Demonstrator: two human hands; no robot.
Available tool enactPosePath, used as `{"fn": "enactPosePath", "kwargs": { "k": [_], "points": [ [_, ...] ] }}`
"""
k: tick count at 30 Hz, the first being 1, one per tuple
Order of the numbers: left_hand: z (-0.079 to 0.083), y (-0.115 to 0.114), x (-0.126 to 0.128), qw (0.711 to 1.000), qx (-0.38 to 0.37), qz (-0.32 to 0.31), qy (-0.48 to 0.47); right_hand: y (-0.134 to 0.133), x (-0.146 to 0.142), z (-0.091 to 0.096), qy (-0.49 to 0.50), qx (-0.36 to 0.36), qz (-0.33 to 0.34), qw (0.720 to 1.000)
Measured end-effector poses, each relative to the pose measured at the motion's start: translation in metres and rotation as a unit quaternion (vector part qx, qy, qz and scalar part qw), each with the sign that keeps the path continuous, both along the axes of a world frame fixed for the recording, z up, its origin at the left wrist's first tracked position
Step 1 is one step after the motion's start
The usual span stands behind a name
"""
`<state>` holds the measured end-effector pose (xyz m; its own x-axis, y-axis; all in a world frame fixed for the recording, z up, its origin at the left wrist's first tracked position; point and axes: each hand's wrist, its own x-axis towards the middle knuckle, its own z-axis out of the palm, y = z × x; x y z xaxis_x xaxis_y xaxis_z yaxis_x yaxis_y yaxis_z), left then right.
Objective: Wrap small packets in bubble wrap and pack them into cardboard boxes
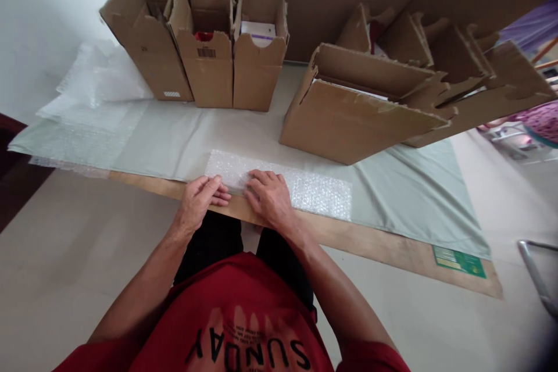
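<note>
A long strip of bubble wrap lies along the near edge of the table, on a pale green cloth. My left hand rests at the strip's left end, fingers curled over its near edge. My right hand lies flat on top of the strip just beside it, fingers stretched forward and pressing down. The two hands sit close together, nearly touching.
Three upright cardboard boxes stand at the back left, one holding a white packet. Larger open cardboard boxes lean at the back right. A pile of bubble wrap sheets lies at the far left. A green label sits on the wooden table edge.
</note>
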<state>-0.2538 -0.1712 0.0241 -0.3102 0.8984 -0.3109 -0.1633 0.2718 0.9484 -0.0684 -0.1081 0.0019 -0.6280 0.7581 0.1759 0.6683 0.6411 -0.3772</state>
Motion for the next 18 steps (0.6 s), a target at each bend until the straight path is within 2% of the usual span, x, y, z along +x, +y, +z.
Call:
{"fn": "enactPosePath", "kwargs": {
  "k": [4,8,14,18],
  "points": [
    [0.000,-0.001,-0.001,1.000,0.011,-0.010,0.009,0.001,-0.001,-0.003,0.017,-0.017,-0.020,1.000],
    [-0.002,-0.005,-0.008,1.000,0.018,0.007,0.016,0.005,0.003,-0.004,0.048,-0.053,-0.026,0.997],
    [-0.002,-0.012,-0.014,0.999,0.025,0.015,0.026,0.009,0.005,0.003,0.083,-0.108,-0.030,0.990],
    [0.003,-0.006,-0.010,0.998,0.028,0.038,0.031,0.008,0.002,0.007,0.083,-0.123,-0.033,0.988]
  ]
}}
